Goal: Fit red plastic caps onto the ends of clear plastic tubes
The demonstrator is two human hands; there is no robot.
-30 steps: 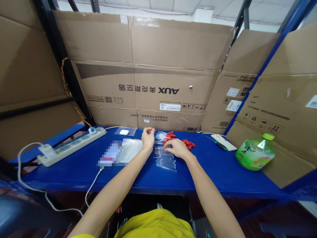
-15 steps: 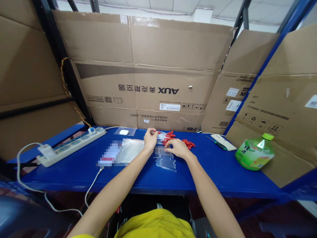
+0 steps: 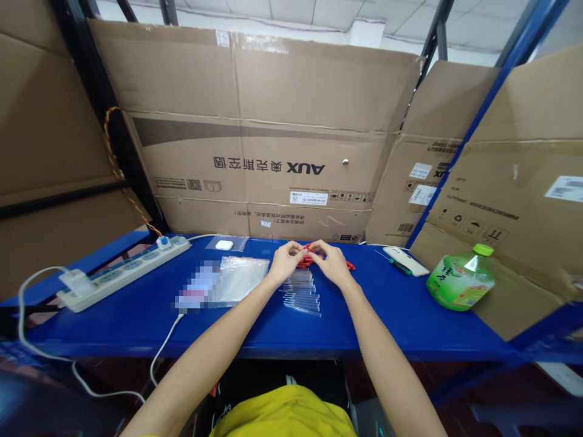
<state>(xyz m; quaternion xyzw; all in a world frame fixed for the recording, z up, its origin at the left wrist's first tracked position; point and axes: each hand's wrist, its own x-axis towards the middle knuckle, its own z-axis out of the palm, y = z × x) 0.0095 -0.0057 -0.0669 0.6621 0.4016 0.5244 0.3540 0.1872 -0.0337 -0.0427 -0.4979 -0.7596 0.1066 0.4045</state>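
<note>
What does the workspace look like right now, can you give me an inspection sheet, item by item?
Surface: blue shelf board, used as a bench.
Job's things: row of clear tubes lying flat; red caps bunched at the fingertips.
Clutter: clear plastic bags, white earbud case, white phone with a green-handled tool beside it, green bottle on its side.
Hands: left hand and right hand meet over the red caps, fingers pinched; what each grips is too small to tell.
Cables: white power strip, white cords hanging off the front edge.
Surroundings: flattened cardboard boxes behind and at both sides, dark rack posts.
</note>
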